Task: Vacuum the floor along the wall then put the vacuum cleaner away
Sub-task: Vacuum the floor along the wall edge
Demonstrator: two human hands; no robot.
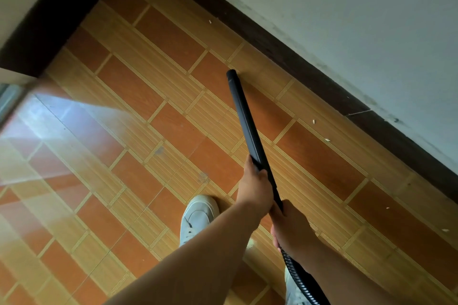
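Observation:
A black vacuum wand (244, 111) slants from my hands down to the orange and tan tiled floor (138, 96), its open tip close to the dark skirting board (285, 49) under the pale wall (347, 20). My left hand (255, 188) grips the wand about halfway up. Lower on the wand my right hand (290, 226) holds its end, where the ribbed black hose (301, 280) begins. Small pale scraps (314, 121) lie on the floor near the skirting. The vacuum's body is out of view.
My white shoe (198, 218) stands on the tiles just left of my hands. A second dark skirting (57, 7) runs along the left wall and meets the first in the far corner. Bright light glares on the floor (49, 126) at the left, beside a door frame.

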